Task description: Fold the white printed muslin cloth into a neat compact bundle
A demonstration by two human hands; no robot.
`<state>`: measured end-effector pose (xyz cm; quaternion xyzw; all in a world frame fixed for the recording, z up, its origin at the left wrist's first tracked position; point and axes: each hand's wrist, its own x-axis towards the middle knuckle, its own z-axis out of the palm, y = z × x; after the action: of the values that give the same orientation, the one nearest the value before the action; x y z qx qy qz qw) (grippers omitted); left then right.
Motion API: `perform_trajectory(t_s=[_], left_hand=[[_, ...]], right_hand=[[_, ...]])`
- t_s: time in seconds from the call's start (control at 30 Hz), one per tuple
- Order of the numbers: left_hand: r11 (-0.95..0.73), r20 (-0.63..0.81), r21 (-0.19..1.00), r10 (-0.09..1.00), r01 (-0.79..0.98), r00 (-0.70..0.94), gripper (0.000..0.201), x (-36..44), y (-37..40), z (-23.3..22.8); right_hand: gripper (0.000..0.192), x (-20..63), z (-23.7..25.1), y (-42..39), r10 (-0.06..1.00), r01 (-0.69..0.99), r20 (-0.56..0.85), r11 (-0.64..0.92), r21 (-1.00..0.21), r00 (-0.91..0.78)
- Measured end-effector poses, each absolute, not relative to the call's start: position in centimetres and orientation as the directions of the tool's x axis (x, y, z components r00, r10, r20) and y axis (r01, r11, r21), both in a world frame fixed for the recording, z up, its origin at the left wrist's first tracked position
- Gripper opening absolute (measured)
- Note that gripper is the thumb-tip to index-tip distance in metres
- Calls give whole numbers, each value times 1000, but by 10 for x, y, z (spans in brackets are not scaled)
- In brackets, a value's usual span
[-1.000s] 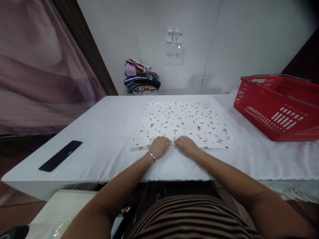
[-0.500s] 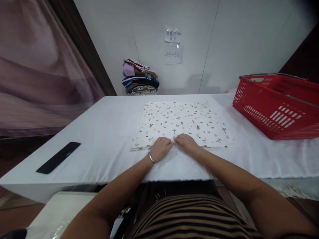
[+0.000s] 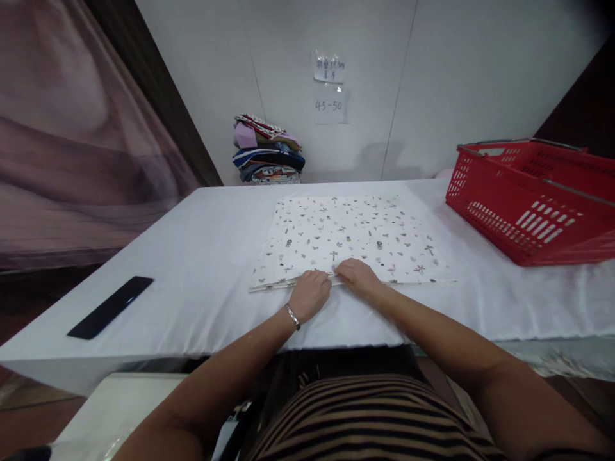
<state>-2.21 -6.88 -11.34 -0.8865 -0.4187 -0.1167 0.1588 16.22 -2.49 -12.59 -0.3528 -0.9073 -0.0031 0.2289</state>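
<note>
A white cloth (image 3: 350, 230) printed with small palms, flamingos and other motifs lies folded in layers on the white-covered table. Both of my hands are at the middle of its near edge, side by side. My left hand (image 3: 311, 294), with a silver bracelet at the wrist, has its fingers curled over that edge and grips it. Close on its right, my right hand (image 3: 358, 276) pinches the same edge between thumb and fingers. The thumb of the left hand is mostly hidden. Left of the hands, the layers of the edge stand slightly apart.
A red plastic basket (image 3: 533, 198) with metal handles stands at the table's right. At the back, a pile of folded fabrics (image 3: 269, 150) rests against the wall. On the left lies a flat black object (image 3: 111, 307). A pink curtain (image 3: 86, 141) hangs beyond the table's left edge.
My left hand has shifted slightly down toward me, and the cloth's edge layers beside it have parted a little. The right hand holds its place. The whole view has shifted slightly.
</note>
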Motion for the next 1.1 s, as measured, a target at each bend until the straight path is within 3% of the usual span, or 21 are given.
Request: perform_trajectory(t_s=[0.43, 0.83, 0.93, 1.1], left_hand=[[-517, 347, -39, 795, 855, 497, 10, -22, -73, -110], [-484, 362, 32, 821, 874, 442, 14, -31, -74, -110], [-478, 374, 31, 820, 878, 433, 26, -36, -72, -108], [-496, 257, -24, 836, 868, 485, 17, -43, -67, -108]], right_hand=[[20, 163, -120, -41, 589, 566, 411, 802, -191, -696], [19, 163, -128, -39, 663, 608, 384, 746, -271, -642], [20, 163, -129, -39, 663, 605, 391, 746, -277, -638], [21, 163, -128, -39, 658, 610, 380, 750, -255, -651]])
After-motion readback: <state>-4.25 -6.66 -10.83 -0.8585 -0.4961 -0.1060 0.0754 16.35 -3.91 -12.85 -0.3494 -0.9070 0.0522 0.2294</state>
